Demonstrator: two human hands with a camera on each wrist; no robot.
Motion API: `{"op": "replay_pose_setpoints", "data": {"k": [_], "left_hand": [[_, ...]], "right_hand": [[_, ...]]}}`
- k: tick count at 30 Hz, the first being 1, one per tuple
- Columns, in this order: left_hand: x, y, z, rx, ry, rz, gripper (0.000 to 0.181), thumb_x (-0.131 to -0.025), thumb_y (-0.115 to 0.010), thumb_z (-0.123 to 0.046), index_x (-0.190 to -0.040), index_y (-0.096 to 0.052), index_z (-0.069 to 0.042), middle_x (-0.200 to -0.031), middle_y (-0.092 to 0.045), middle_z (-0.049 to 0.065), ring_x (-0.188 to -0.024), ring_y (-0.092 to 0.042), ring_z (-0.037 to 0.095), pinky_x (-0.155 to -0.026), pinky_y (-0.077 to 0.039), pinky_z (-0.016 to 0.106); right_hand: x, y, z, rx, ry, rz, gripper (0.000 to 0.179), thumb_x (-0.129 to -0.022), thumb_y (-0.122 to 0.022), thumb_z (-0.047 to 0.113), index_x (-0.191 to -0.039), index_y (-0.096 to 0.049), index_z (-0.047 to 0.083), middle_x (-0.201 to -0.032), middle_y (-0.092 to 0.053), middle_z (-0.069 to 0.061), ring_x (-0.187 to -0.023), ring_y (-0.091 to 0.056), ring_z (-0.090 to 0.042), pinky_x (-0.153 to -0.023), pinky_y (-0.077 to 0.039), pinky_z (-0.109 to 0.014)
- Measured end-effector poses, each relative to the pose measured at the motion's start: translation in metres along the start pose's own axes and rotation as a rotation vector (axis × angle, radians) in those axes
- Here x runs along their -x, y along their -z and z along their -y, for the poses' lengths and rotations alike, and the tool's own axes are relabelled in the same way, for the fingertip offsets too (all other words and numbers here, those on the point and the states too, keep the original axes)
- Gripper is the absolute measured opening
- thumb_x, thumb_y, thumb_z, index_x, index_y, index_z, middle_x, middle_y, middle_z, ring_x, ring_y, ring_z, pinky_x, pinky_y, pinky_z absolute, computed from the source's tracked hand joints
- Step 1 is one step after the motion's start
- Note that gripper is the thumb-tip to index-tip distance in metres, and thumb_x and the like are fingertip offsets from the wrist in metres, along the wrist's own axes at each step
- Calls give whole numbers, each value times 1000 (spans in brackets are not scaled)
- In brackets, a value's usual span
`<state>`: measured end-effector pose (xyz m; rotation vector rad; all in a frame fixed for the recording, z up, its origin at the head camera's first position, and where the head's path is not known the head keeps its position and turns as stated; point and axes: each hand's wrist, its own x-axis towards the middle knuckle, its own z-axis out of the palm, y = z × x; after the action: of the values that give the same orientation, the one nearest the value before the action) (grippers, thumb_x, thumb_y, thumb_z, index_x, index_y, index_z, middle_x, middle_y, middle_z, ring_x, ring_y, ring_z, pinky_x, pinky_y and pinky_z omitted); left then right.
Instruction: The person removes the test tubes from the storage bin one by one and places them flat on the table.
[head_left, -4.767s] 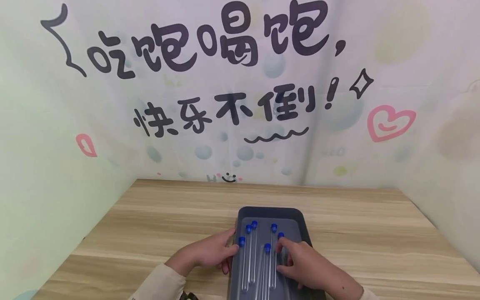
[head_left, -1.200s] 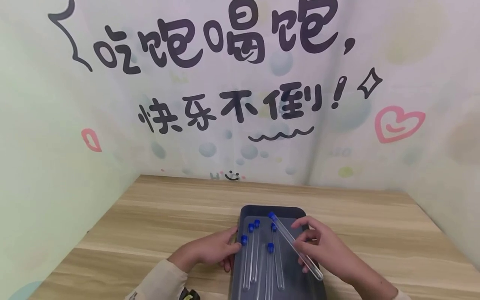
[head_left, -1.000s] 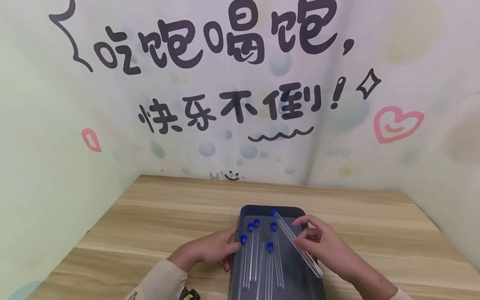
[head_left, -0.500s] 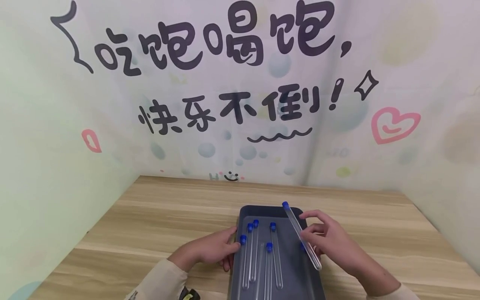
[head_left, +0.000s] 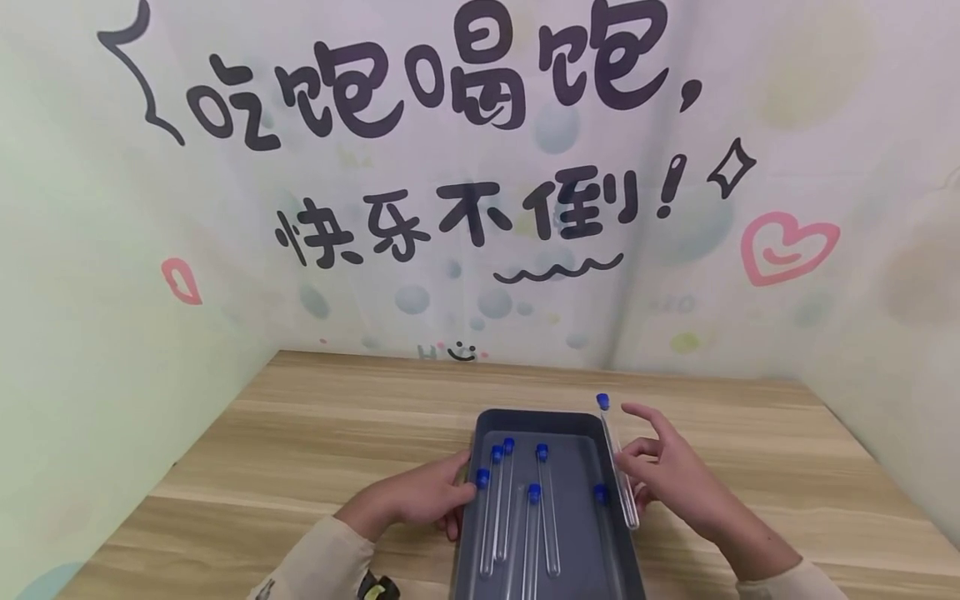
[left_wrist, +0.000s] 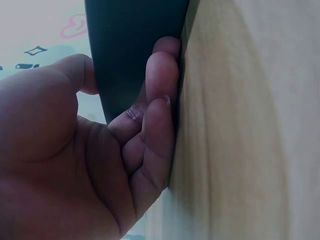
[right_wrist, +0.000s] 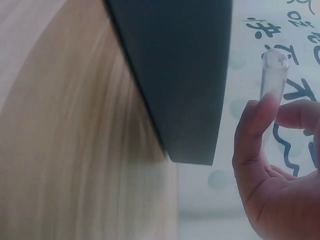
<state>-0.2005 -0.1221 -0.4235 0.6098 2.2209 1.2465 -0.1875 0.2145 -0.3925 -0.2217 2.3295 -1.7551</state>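
In the head view, my right hand (head_left: 671, 475) pinches a clear test tube (head_left: 617, 454) with a blue cap, tilted over the right rim of a dark grey tray (head_left: 581, 429). The tube's rounded bottom end points toward me, and the right wrist view shows thumb and fingers (right_wrist: 257, 117) around it. My left hand (head_left: 416, 500) holds the tray's left side, its thumb at the rim and its fingers (left_wrist: 161, 75) against the outer wall. Inside the tray lie several more blue-capped test tubes (head_left: 551, 521). One tube (head_left: 602, 495) lies by the right wall.
The tray stands on a wood-grain table (head_left: 360, 392). Behind it hangs a pale cloth backdrop (head_left: 375, 317) with black lettering. A dark strap (head_left: 378, 586) shows at the left wrist.
My right hand first reached into the tray, then lifted a test tube and carried it right to the tray's right rim. The tube at the right wall has come into view. My left hand stays put.
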Motion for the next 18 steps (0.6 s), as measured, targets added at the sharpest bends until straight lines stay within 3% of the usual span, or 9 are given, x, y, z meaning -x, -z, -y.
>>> {"op": "replay_pose_setpoints", "data": {"k": [10, 18], "left_hand": [[-2, 0, 2, 4, -2, 1, 59, -99, -44, -19, -151, -20, -11, -69, -68, 8, -53, -63, 21, -47, -52, 31], [-1, 1, 1, 19, -3, 8, 56, -99, -44, -18, -150, -22, -12, -71, -68, 8, -53, -63, 21, -47, -50, 29]], "right_hand": [[-4, 7, -10, 21, -55, 32, 76, -88, -63, 12, -149, -16, 15, -89, -58, -14, -61, -60, -24, -55, -56, -46], [-7, 15, -17, 28, -44, 53, 77, -89, -62, 11, -150, -14, 12, -90, -58, -15, -64, -58, -22, -55, -57, -44]]}}
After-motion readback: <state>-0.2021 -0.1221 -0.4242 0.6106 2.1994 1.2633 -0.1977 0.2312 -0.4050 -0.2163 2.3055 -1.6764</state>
